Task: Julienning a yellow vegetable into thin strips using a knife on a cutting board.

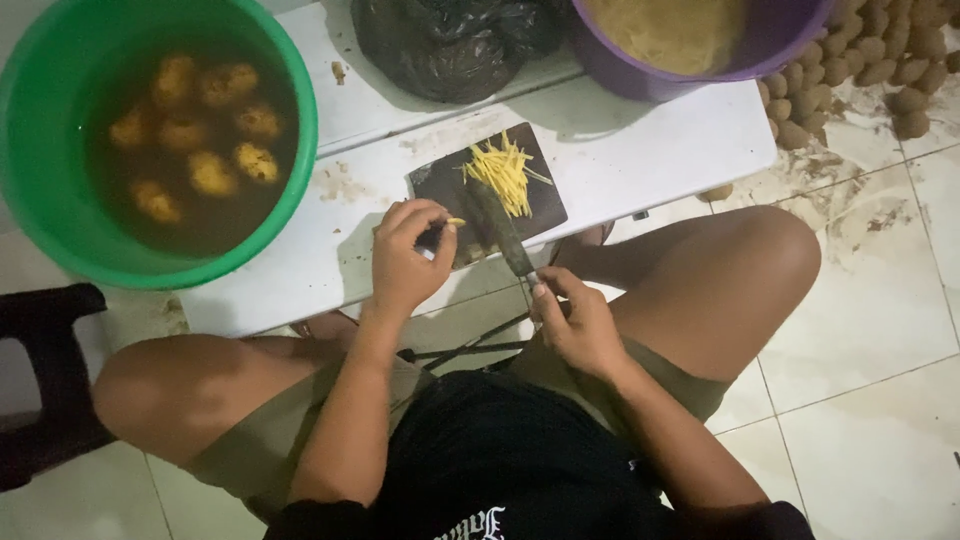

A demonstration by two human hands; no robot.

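Observation:
A small dark cutting board (438,184) lies on a low white table (640,150), with a pile of thin yellow potato strips (505,172) on its far half. My left hand (408,258) pinches a small yellow potato piece (455,222) at the board's near left edge. My right hand (575,322) grips the handle of a knife (500,228) whose blade lies across the board, pointing away toward the strips.
A green bucket (40,200) of water with several peeled potatoes stands at the left. A black plastic bag (450,45) and a purple basin (690,75) of yellow shreds sit at the back. Unpeeled potatoes (880,60) are heaped on the tiled floor at right. A dark stool (45,370) is at the left.

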